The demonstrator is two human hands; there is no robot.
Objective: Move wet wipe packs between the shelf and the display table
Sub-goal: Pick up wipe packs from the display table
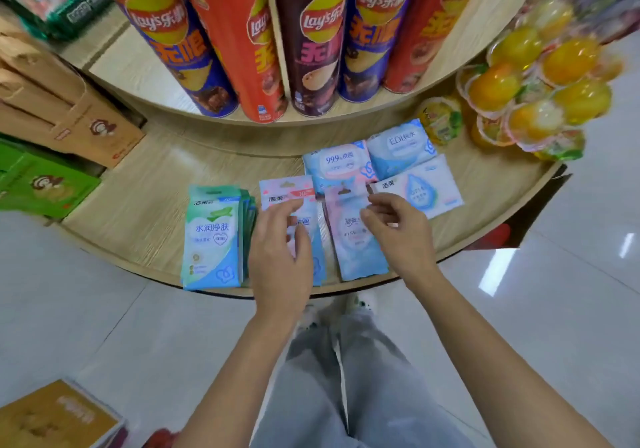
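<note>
Left hand, fingers loosely spread, hovers over pink-topped pack; right hand likewise over pale pack, perhaps touching.

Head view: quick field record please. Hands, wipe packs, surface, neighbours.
left hand: over pink-topped pack, fingers relaxed
right hand: over pink-blue pack, fingers curled, grip unclear
other packs: green stack at left; 999 pack, EDI pack, droplet pack behind
surface: wooden display table, lower tier
upper tier: Lay's cans
right edge: bagged jelly cups
</note>
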